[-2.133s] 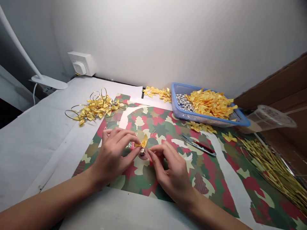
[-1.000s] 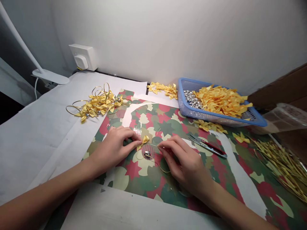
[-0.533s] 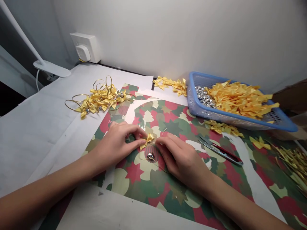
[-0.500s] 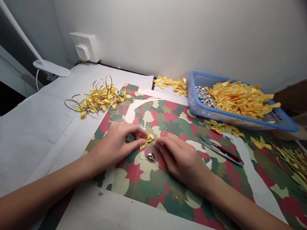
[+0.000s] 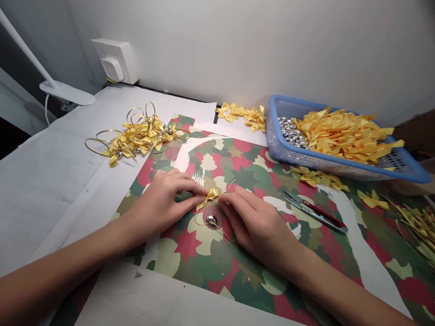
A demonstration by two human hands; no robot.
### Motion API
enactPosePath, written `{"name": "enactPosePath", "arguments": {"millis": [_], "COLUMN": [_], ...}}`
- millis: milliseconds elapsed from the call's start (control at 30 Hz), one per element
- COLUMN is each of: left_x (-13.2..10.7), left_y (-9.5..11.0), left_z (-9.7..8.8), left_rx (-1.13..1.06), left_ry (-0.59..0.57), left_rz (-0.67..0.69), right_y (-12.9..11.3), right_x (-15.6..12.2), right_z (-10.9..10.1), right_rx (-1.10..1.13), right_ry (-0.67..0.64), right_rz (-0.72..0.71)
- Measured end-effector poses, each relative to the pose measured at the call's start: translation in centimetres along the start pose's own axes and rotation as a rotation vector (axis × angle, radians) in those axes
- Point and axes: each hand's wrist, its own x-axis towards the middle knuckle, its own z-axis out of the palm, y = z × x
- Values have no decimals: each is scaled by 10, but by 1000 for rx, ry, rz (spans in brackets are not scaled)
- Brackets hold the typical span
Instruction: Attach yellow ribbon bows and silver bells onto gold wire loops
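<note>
Item: yellow satin bow (image 5: pixel 208 198), at centre of the sheet, pinched at its left edge between thumb and forefinger of the left hand (image 5: pixel 158 217); right hand (image 5: pixel 256 231) closed in at 3 o'clock, fingertips (image 5: pixel 220 198) against the bow's right edge, grip partly hidden. Silver jingle bell (image 5: pixel 212 220) at 6 o'clock, just below, on thin gold wire (image 5: pixel 222 234). Also: blue plastic basket (image 5: pixel 272 122) of loose bows at 2 o'clock; red-handled steel thread snips (image 5: pixel 314 216) at 3 o'clock; wired bow-and-bell pile (image 5: pixel 141 136) at 10 o'clock.
</note>
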Motion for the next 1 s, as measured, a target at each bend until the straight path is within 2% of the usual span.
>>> {"name": "enactPosePath", "arguments": {"millis": [267, 433, 733, 1000], "left_x": [0, -1, -3, -4], "left_y": [1, 3, 6, 7], "left_z": [1, 2, 5, 9], "left_rx": [32, 116, 191, 282], "left_ry": [-2, -6, -20, 16], "left_rz": [57, 102, 123, 176], "right_y": [-9, -15, -15, -14], "right_x": [3, 0, 0, 2], "right_z": [-2, 4, 8, 8], "right_rx": [-72, -113, -93, -21], "right_ry": [-30, 8, 12, 32], "right_rz": [-22, -21, 0, 37]}}
